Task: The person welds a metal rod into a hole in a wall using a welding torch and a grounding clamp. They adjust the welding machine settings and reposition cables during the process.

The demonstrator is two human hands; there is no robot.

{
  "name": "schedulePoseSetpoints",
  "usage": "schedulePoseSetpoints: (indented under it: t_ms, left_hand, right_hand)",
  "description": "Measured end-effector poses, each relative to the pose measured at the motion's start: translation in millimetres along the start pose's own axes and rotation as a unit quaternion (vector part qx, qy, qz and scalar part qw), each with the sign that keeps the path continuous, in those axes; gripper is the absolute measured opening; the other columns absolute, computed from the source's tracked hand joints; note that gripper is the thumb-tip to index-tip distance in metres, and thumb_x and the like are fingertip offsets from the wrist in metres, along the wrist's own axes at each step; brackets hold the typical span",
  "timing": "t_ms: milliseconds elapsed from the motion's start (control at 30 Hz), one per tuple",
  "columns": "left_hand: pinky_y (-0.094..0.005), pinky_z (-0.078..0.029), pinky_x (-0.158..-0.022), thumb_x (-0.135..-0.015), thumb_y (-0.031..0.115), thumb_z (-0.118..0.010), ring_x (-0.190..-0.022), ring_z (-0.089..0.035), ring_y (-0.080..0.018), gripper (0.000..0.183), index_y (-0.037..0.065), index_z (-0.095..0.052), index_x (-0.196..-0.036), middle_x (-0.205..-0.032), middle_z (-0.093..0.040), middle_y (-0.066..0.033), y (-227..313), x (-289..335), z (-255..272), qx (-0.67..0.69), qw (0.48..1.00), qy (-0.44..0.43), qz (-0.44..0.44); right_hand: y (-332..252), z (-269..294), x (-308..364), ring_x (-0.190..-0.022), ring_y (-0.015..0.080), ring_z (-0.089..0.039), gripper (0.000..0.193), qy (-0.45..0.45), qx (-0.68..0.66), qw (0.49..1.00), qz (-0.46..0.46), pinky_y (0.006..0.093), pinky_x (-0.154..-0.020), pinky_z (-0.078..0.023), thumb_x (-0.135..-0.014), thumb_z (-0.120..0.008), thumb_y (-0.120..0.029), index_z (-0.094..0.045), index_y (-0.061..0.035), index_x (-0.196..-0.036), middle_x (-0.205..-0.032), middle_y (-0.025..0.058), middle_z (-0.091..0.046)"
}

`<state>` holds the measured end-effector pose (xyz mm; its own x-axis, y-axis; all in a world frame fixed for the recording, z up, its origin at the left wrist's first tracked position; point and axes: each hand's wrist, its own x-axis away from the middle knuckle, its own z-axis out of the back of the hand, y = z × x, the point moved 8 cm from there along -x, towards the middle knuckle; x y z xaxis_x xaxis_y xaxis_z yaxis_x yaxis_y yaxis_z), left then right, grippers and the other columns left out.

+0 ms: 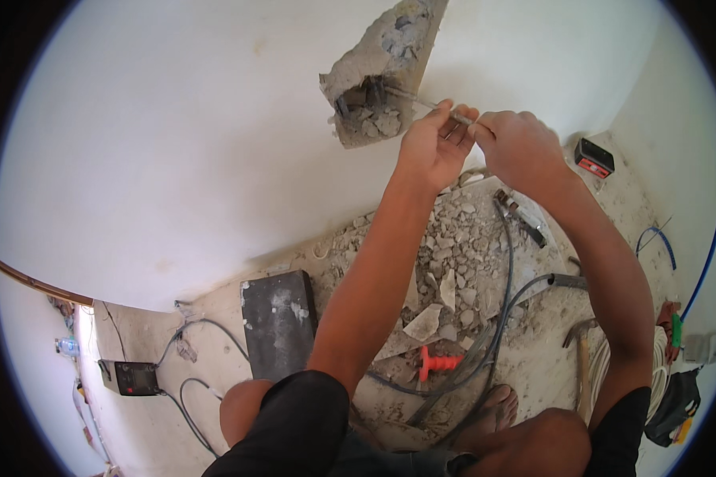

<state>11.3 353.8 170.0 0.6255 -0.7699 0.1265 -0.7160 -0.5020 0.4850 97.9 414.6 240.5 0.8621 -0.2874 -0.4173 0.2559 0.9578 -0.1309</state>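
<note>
A thin grey rod slants from the broken hole in the white wall toward my hands; its exact kind I cannot tell. My left hand is closed loosely around it, thumb on one side and curled fingers on the other. At the rod's near end my right hand is closed, its fingers pinching it. Inside the hole, dark pieces stand beside loose rubble. The rod's far tip is hidden within the cavity.
Broken rubble covers the floor below, with a power tool on it. Around it are cables, a red hand guard, a hammer, a dark slab, a black box and a black-and-red device.
</note>
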Motion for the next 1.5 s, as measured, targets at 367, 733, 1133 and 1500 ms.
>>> schedulePoseSetpoints:
  t_ms: [367, 733, 1133, 1500]
  left_hand:
    - [-0.0275, -0.020, -0.038, -0.085, 0.005, -0.054, -0.041, -0.018, -0.0115, 0.039, 0.016, -0.025, -0.062, -0.053, -0.019, 0.0037, -10.4, -46.2, -22.4, 0.170, 0.982, 0.069, 0.046]
    - [-0.0289, -0.020, -0.040, -0.085, 0.012, -0.056, -0.043, -0.017, -0.0124, 0.045, 0.017, -0.021, -0.057, -0.049, -0.019, 0.0024, -15.8, -39.3, -14.2, 0.153, 0.986, -0.049, -0.033]
    - [-0.0397, -0.047, -0.073, -0.099, 0.044, -0.042, -0.077, -0.057, -0.0255, 0.041, 0.004, -0.049, -0.100, -0.084, -0.056, -0.0089, -23.3, 39.2, 14.2, -0.071, 0.989, 0.131, 0.012]
    - [-0.0359, -0.046, -0.069, -0.090, 0.027, -0.056, -0.070, -0.060, -0.0259, 0.029, -0.001, -0.059, -0.089, -0.079, -0.062, -0.0164, -33.0, 84.0, 18.3, -0.854, 0.489, -0.169, -0.062]
  right_hand:
    - [-31.3, 23.2, -8.7, -0.073, 0.0318, -0.067, 0.015, -0.065, 0.173, 0.978, 0.092, 0.0409, -0.066, -0.053, -0.083, -0.054, -0.011, -0.060, 0.0001, -0.090, -0.076, 0.0140, -0.067]
    - [-25.6, 0.9, 16.8, -0.054, 0.0231, -0.064, 0.009, 0.018, 0.196, 0.975, 0.099, 0.0346, -0.046, -0.050, -0.081, -0.059, -0.015, -0.054, -0.0070, -0.080, -0.062, 0.0085, -0.062]
    - [53.3, 32.0, 53.7, -0.063, 0.0129, -0.057, 0.049, 0.000, -0.424, 0.870, -0.251, 0.0299, -0.059, -0.048, -0.092, -0.052, -0.044, -0.065, 0.0019, -0.103, -0.069, 0.0036, -0.058]
    - [216.4, -62.6, 369.2, -0.071, 0.0213, -0.060, 0.037, 0.062, -0.149, 0.841, -0.517, 0.0338, -0.068, -0.048, -0.093, -0.059, -0.035, -0.063, 0.0011, -0.100, -0.078, 0.0075, -0.062]
